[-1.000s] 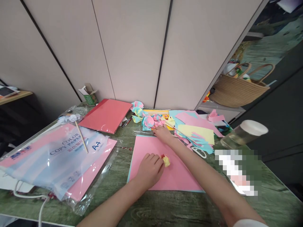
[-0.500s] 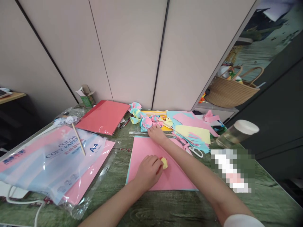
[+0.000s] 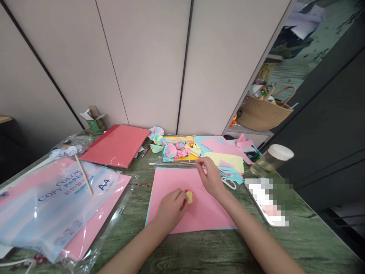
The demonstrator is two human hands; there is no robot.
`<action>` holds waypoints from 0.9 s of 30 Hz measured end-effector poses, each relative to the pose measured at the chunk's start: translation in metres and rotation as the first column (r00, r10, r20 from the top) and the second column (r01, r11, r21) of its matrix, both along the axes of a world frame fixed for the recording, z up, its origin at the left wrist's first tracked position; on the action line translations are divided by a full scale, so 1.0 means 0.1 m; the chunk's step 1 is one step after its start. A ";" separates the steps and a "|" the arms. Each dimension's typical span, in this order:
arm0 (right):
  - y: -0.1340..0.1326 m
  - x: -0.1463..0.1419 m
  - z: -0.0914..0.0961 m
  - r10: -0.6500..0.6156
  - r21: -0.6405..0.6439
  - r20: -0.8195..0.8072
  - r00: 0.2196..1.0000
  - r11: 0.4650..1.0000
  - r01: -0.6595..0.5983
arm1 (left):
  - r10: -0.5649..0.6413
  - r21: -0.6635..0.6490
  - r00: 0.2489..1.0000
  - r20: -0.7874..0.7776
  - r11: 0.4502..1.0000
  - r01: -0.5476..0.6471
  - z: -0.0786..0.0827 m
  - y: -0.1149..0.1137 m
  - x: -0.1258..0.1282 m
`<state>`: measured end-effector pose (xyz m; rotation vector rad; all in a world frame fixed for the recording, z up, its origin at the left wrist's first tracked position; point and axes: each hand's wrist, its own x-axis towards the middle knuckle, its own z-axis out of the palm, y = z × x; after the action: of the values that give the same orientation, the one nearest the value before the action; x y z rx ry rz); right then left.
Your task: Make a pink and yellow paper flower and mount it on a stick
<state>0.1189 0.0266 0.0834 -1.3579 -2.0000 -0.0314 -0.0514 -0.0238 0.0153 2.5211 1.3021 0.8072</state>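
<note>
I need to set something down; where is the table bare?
Bare tabletop shows in front of the pink sheet, between left forearm and right forearm; a narrow strip runs between that sheet and the bagged copy paper. It's crowded behind the sheet: paper flowers, thin sticks and cut paper.

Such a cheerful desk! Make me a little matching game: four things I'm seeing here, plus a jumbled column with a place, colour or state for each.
1. left hand
2. woven basket
3. transparent jar
4. green carton

A. flaps open
B. touching crumpled yellow paper
C. white lid
D. on the shelf

Pairs: 1-B, 2-D, 3-C, 4-A
</note>
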 end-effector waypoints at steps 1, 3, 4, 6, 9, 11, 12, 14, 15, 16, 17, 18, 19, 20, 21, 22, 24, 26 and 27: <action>-0.09 0.11 -0.03 0.008 -0.022 -0.035 0.999 1.000 -0.009 | 0.007 -0.020 1.000 -0.009 1.000 -0.007 0.01 0.00 0.00; -0.25 0.33 -0.09 0.029 -0.079 -0.061 0.998 0.996 -0.034 | 0.024 -0.050 1.000 -0.020 0.998 -0.025 0.03 0.00 0.00; -0.30 0.42 -0.12 0.070 -0.123 -0.060 0.996 0.989 -0.077 | 0.027 -0.066 0.999 -0.021 0.997 -0.029 0.04 0.01 -0.01; -0.38 0.58 -0.16 0.169 -0.213 -0.037 0.985 0.962 -0.173 | 0.036 -0.096 0.999 -0.035 0.995 -0.040 0.04 0.02 -0.03; -0.44 0.70 -0.18 0.209 -0.249 -0.005 0.978 0.947 -0.203 | 0.081 -0.079 0.995 -0.054 0.993 -0.085 0.04 0.08 -0.08; -0.45 0.73 -0.16 0.204 -0.239 0.020 0.979 0.952 -0.193 | 0.116 -0.069 0.992 -0.053 0.990 -0.119 0.05 0.12 -0.12; -0.46 0.75 -0.15 0.194 -0.226 0.029 0.981 0.957 -0.182 | 0.133 -0.069 0.990 -0.042 0.988 -0.136 0.06 0.14 -0.14; -0.47 0.79 -0.12 0.162 -0.202 0.034 0.986 0.968 -0.152 | 0.138 -0.111 0.990 0.003 0.984 -0.137 0.08 0.17 -0.18; -0.47 0.82 -0.11 0.146 -0.196 0.031 0.989 0.971 -0.137 | 0.153 -0.143 0.988 0.029 0.979 -0.148 0.10 0.18 -0.19; -0.47 0.85 -0.09 0.135 -0.195 0.028 0.990 0.972 -0.127 | 0.176 -0.179 0.983 0.056 0.970 -0.163 0.12 0.19 -0.19; -0.47 0.88 -0.08 0.132 -0.200 0.026 0.991 0.972 -0.124 | 0.191 -0.216 0.978 0.089 0.962 -0.168 0.13 0.20 -0.19; -0.47 0.90 -0.07 0.142 -0.207 0.032 0.989 0.969 -0.132 | 0.202 -0.255 0.972 0.120 0.953 -0.166 0.15 0.20 -0.19; -0.48 0.91 -0.07 0.158 -0.215 0.047 0.986 0.966 -0.145 | 0.205 -0.290 0.967 0.151 0.944 -0.155 0.16 0.20 -0.18; -0.48 0.91 -0.07 0.179 -0.225 0.072 0.981 0.961 -0.159 | 0.199 -0.322 0.963 0.180 0.937 -0.133 0.17 0.20 -0.17; -0.48 0.89 -0.08 0.205 -0.233 0.106 0.973 0.956 -0.176 | 0.184 -0.350 0.961 0.204 0.931 -0.104 0.18 0.20 -0.15; -0.49 0.86 -0.09 0.225 -0.235 0.145 0.964 0.954 -0.187 | 0.165 -0.372 0.961 0.223 0.925 -0.072 0.19 0.19 -0.14; -0.50 0.78 -0.14 0.255 -0.222 0.224 0.941 0.953 -0.205 | 0.125 -0.404 0.961 0.245 0.915 -0.016 0.20 0.18 -0.12; -0.51 0.69 -0.18 0.242 -0.198 0.276 0.930 0.961 -0.192 | 0.088 -0.417 0.968 0.236 0.909 0.019 0.21 0.15 -0.10; -0.52 0.66 -0.20 0.234 -0.179 0.300 0.925 0.966 -0.186 | 0.068 -0.412 0.973 0.222 0.911 0.030 0.22 0.14 -0.09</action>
<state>0.1844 -0.0252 0.0637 -1.2830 -2.4570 -0.0047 -0.0606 -0.0099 0.0370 2.0217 1.2640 0.7136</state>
